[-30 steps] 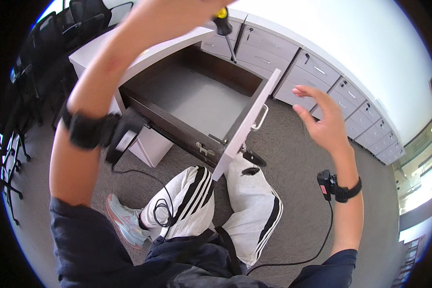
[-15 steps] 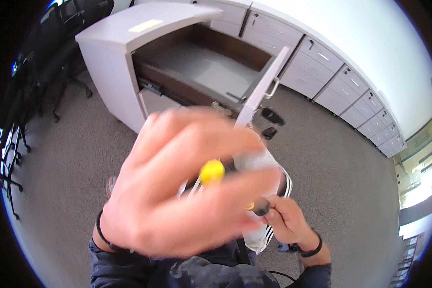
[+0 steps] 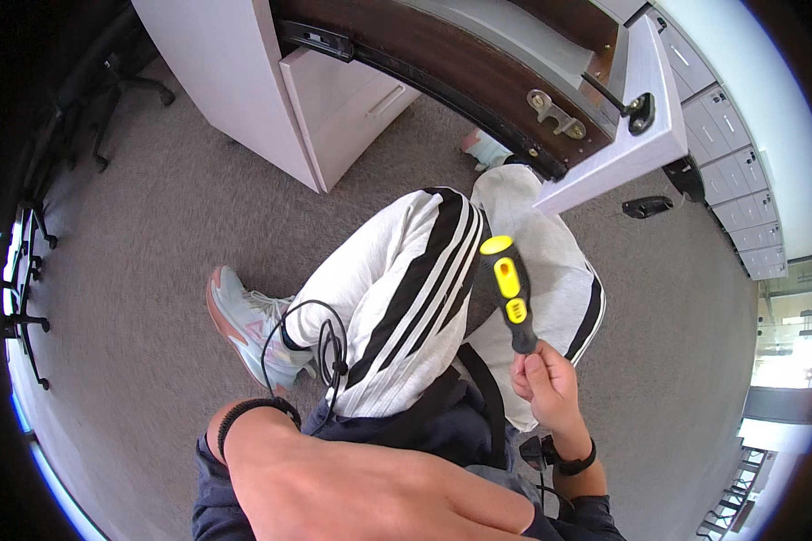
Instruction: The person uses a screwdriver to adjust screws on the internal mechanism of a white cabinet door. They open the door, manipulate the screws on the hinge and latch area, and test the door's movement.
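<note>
My right hand [image 3: 545, 386] pinches a black screwdriver [image 3: 507, 287] with yellow inlays just below its handle. The yellow butt of the handle points up and away from me, over my lap. Its shaft is hidden by the hand. My left hand [image 3: 383, 491] lies across the bottom of the view, close to my body, with its back showing. Its fingers are out of sight. Beyond the screwdriver hangs the pulled-out drawer [image 3: 442, 68], its pale front [image 3: 613, 167] carrying a black lock [image 3: 641, 114] with a rod on the inner face.
A metal bracket [image 3: 555, 114] sits on the drawer's brown side, above a black slide rail. A black key fob [image 3: 648, 207] hangs outside the front. The pale cabinet [image 3: 235, 90] stands at far left. My crossed legs [image 3: 397, 298] are below, with a looped black cord [image 3: 338, 361].
My left hand has dropped from in front of the screwdriver to the bottom edge. The view has shifted, so the drawer looks nearer. The right hand still holds the screwdriver.
</note>
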The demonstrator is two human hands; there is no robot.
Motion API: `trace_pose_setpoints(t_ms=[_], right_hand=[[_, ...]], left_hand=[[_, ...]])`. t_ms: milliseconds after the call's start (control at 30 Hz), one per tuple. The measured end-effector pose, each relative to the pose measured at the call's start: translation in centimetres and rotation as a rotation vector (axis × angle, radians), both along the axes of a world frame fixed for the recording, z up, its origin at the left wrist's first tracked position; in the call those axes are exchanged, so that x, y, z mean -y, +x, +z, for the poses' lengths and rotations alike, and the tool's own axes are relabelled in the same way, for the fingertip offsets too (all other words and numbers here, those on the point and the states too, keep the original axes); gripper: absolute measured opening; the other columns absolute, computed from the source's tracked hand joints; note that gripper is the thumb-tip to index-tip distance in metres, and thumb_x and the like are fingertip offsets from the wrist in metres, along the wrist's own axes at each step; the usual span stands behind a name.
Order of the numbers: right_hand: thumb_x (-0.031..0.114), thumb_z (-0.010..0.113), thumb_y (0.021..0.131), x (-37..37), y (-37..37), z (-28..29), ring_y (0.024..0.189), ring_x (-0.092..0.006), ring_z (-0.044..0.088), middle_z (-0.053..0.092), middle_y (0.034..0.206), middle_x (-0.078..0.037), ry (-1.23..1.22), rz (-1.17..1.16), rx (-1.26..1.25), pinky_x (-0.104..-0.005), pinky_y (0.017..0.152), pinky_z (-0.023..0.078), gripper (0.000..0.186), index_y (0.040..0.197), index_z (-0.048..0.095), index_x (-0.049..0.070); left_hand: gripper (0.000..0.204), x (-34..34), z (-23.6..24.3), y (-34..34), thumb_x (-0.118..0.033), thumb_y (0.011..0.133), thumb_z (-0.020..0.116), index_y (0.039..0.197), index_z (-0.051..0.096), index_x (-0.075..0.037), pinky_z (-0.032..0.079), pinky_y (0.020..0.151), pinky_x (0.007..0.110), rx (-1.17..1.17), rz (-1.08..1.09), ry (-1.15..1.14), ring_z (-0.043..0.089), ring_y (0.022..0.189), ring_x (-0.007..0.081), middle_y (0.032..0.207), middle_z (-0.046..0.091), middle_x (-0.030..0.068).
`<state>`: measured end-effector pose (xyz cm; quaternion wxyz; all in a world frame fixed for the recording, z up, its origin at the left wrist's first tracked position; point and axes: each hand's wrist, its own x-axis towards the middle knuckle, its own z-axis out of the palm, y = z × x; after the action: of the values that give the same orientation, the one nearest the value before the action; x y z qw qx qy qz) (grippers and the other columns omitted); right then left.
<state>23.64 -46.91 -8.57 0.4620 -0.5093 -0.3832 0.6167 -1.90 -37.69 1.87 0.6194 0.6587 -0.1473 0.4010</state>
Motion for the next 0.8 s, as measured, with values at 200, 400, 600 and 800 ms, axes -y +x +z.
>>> trace_pose_setpoints(t_ms=[200, 400, 600, 800], right_hand=[[0.017, 0.049, 0.097, -0.5, 0.2, 0.4, 0.054, -0.0048, 0.04, 0.048, 0.061, 0.001, 0.017, 0.091, 0.238, -0.0206, 0.051, 0.032, 0.023, 0.086, 0.055, -0.001], [0.01, 0.061, 0.086, -2.8, -0.1, 2.1, 0.061, -0.0301, 0.062, 0.064, 0.073, -0.015, 0.276, 0.282, 0.685, -0.0314, 0.054, 0.046, 0.012, 0.089, 0.063, -0.001], [0.011, 0.066, 0.084, -4.6, -0.7, 5.1, 0.064, -0.0221, 0.065, 0.068, 0.081, -0.014, 0.248, 0.392, 0.58, -0.0289, 0.058, 0.049, 0.02, 0.101, 0.064, 0.0], [0.016, 0.07, 0.082, -4.6, -1.4, 3.1, 0.079, -0.0197, 0.065, 0.064, 0.107, -0.019, 0.502, 0.055, -0.134, -0.0303, 0.069, 0.052, 0.055, 0.129, 0.045, 0.002]], left_hand=[[0.016, -2.1, -0.5, 1.3, -0.012, 0.077, 0.064, 0.065, 0.059, -0.004, 0.045, 0.046, 0.029, 0.086, -0.012, -0.026, 0.057, 0.053, 0.021, 0.062, 0.06, 0.0099], [0.042, -4.6, -3.5, 2.0, -0.028, 0.066, 0.075, 0.105, 0.065, -0.014, 0.041, 0.085, 0.038, -0.622, 0.78, 0.81, 0.057, 0.095, 0.022, 0.099, 0.06, 0.0024], [0.041, -4.6, -7.8, -0.5, -0.032, 0.07, 0.076, 0.102, 0.063, -0.01, 0.049, 0.066, 0.033, -0.938, 0.618, 0.712, 0.062, 0.075, 0.0199, 0.087, 0.063, 0.003], [0.034, -3.7, -10.1, -1.3, -0.031, 0.082, 0.067, 0.102, 0.057, -0.005, 0.047, 0.055, 0.034, -0.743, 0.655, 0.21, 0.062, 0.059, 0.0268, 0.072, 0.06, 0.0091]])
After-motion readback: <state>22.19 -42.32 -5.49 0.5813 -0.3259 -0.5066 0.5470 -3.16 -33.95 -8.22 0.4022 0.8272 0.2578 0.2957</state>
